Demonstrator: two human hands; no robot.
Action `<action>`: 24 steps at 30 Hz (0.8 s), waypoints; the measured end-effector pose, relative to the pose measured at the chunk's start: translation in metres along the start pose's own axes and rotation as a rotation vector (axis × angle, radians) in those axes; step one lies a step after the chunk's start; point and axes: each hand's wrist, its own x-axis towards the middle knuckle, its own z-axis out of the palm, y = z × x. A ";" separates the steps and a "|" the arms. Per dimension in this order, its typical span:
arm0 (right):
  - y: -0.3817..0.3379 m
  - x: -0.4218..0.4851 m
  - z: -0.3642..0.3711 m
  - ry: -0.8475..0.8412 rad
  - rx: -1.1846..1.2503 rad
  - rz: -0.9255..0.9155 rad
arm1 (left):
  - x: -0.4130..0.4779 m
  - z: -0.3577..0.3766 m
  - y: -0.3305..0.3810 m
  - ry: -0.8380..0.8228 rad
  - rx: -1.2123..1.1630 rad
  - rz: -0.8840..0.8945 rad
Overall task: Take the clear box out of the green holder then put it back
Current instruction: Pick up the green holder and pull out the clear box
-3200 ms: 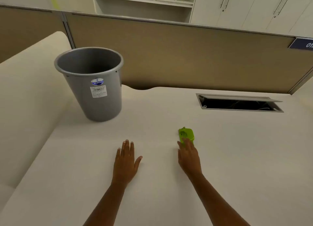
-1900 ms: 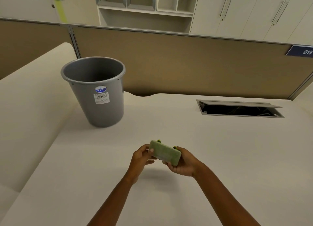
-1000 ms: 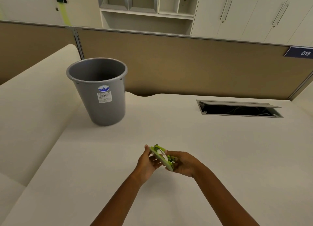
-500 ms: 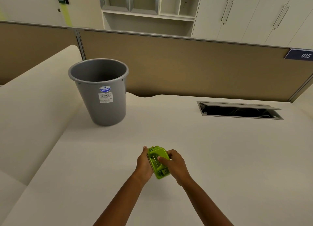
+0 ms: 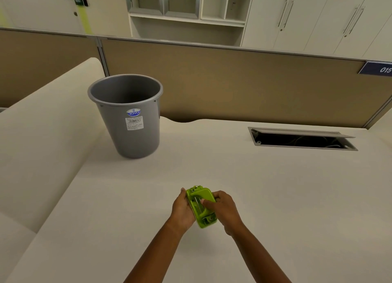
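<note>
The green holder [image 5: 201, 206] is a small lime-green plastic piece with metal parts on its upper face. I hold it just above the cream table, near its front middle. My left hand [image 5: 182, 210] wraps its left side. My right hand [image 5: 222, 208] grips its right side, with the thumb pressed on its top. The clear box itself does not show apart from the holder; it is hidden or too small to tell.
A grey plastic bin [image 5: 129, 115] stands on the cream table [image 5: 275, 197] at the back left. An open cable hatch [image 5: 303, 139] is sunk in the table at the back right. A brown partition [image 5: 233, 83] runs along the far edge.
Both hands lifted the holder off the table and turned it over several times. Since half a second ago it has stayed face up between the hands, almost unmoved.
</note>
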 end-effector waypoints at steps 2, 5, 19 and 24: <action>0.003 -0.003 0.003 0.038 0.035 0.008 | 0.001 -0.003 -0.005 -0.013 0.056 -0.004; 0.006 -0.007 0.008 0.105 0.005 -0.038 | 0.003 -0.007 -0.015 0.007 0.151 -0.031; -0.016 0.001 0.004 -0.011 0.215 0.155 | 0.002 -0.019 -0.018 0.009 0.290 -0.010; -0.017 -0.003 0.007 -0.010 0.213 0.120 | 0.000 -0.022 -0.014 -0.025 0.346 0.030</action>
